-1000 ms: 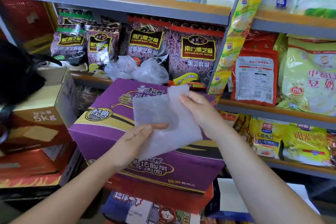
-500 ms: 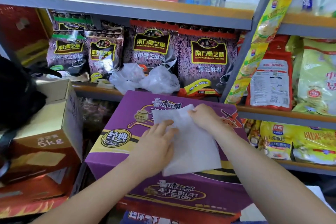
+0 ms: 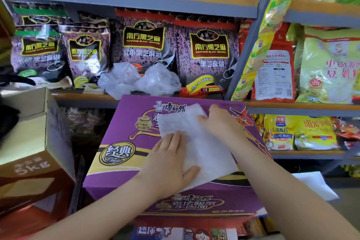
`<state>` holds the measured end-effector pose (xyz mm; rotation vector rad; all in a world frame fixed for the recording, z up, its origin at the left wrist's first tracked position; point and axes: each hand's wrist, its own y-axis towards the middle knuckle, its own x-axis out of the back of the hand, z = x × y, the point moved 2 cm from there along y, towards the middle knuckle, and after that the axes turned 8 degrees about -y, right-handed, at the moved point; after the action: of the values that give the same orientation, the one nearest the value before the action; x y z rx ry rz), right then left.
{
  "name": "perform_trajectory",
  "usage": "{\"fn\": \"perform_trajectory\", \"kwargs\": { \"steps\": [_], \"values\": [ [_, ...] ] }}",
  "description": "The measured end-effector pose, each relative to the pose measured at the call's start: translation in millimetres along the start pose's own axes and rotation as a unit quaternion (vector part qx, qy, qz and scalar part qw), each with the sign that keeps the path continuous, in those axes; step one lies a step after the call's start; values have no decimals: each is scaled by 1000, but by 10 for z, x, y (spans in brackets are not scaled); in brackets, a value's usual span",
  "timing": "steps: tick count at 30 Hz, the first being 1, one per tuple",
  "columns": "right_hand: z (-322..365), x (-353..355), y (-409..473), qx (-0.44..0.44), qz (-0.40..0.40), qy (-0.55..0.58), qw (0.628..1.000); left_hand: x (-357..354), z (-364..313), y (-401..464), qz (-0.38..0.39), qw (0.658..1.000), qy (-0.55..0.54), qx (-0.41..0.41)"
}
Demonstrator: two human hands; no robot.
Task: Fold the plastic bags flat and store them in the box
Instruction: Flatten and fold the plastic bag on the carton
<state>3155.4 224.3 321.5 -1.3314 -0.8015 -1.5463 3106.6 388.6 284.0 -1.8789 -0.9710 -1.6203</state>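
Pressing a plastic bag point(image 3: 202, 148) flat on the purple carton point(image 3: 120, 142)

Lying on the carton lid under both palms; left hand point(image 3: 171, 163) resting open, fingers straight; right hand point(image 3: 220, 122) pressing the far edge, fingers extended; crumpled bags point(image 3: 140, 80) sitting behind on the shelf point(image 3: 81, 96).

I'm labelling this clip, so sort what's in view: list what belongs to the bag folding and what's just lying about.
Job:
white plastic bag under left hand and right hand
crumpled bags
open cardboard box

Lying about:
purple noodle carton, only a worktop
black sesame packets
yellow packets
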Motion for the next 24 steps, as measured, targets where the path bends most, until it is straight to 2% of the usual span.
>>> {"fn": "perform_trajectory", "kwargs": {
  "steps": [3, 6, 8, 10, 11, 14, 16, 18, 20, 24],
  "values": [
    [-156, 26, -290, 25, 31, 20, 999, 61, 48, 116, -30, 999, 23, 0],
    [-241, -34, -551, 32, 16, 59, 998, 104, -15, 263, -71, 997, 13, 22],
    [-242, -73, -594, 25, 1, 77, 997, 110, -76, 364, -105, 995, 0, -1],
    [-223, -128, -602, 25, -24, 37, 999, 121, -101, 463, -114, 993, -10, -33],
    [-214, -165, -606, 30, -45, 0, 999, 113, -96, 515, -111, 993, -13, -48],
    [-238, -260, -631, 39, -95, -56, 993, 29, -19, 612, -32, 998, -33, -43],
    [-292, -297, -642, 44, -110, -18, 993, -66, 43, 644, 31, 997, -63, -10],
    [-327, -292, -664, 51, -121, 44, 990, -98, 57, 666, 61, 995, -77, 2],
    [-344, -291, -671, 64, -119, 80, 988, -101, 77, 683, 64, 994, -91, 1],
    [-322, -271, -696, 63, -89, 53, 993, -64, 118, 640, -16, 992, -121, -23]
  ]
}}
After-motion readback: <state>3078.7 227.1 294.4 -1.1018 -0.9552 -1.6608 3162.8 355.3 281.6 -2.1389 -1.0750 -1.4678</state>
